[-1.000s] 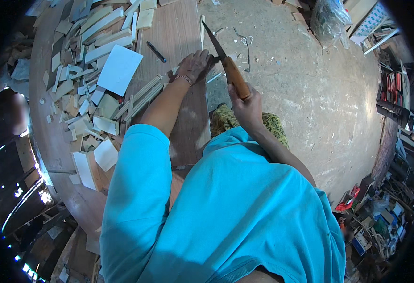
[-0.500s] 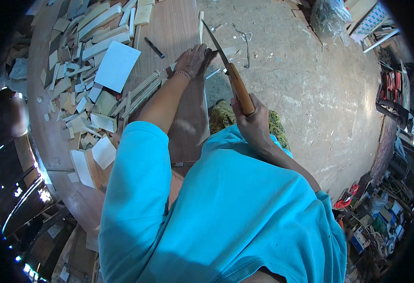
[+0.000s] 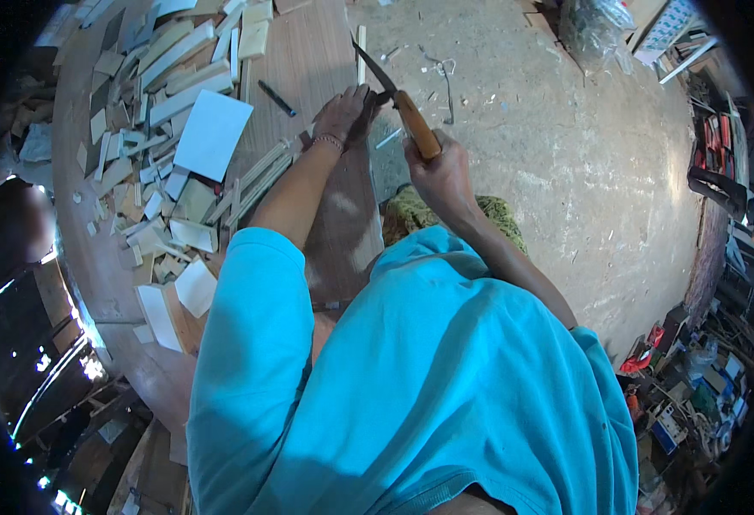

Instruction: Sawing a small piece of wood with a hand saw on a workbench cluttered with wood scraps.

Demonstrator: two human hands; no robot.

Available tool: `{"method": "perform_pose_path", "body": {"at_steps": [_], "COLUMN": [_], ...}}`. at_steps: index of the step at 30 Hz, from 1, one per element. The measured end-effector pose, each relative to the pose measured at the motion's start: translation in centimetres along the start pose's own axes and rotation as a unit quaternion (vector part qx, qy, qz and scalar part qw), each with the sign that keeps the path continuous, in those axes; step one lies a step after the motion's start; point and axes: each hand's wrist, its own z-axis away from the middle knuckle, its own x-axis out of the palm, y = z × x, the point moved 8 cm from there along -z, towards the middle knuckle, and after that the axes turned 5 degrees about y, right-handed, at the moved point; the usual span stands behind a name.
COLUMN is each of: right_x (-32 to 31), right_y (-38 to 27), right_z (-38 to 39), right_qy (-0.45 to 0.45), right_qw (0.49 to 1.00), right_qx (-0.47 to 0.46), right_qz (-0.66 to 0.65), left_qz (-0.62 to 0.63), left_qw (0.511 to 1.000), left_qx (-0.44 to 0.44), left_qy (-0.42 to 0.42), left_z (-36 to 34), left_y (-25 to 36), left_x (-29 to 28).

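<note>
My right hand is closed round the wooden handle of a saw, whose dark curved blade points up and away, just beside my left hand. My left hand, with a beaded bracelet at the wrist, bears down with bent fingers on a piece of wood at the edge of a long brown board; that piece is mostly hidden. A thin pale strip lies along the board's edge beyond my fingers. A dark pen rests on the board left of my hand.
Offcuts, a white square panel and long strips cover the left of the work surface. The concrete floor has scraps and a cord on it. A plastic bag sits at the back right, and clutter lines the right side.
My right hand and the saw have slid back toward me, then forward and up again, past where they were a second ago. My left hand stays nearly in place.
</note>
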Motion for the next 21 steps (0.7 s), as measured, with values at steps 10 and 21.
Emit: {"method": "perform_pose_path", "body": {"at_steps": [10,21], "right_x": [-1.5,-2.3], "right_y": [0.0,-0.2], "right_z": [2.1,2.8], "right_qy": [-0.003,-0.014], "right_qw": [1.000,1.000], "right_qx": [-0.001,0.004], "right_qz": [0.009,-0.002], "left_qz": [-0.092,-0.025], "left_qw": [0.990,0.998], "left_qx": [0.090,0.033], "left_qy": [0.056,0.041], "left_z": [1.2,0.8], "left_y": [2.1,1.4], "left_x": [-1.3,-1.5]}}
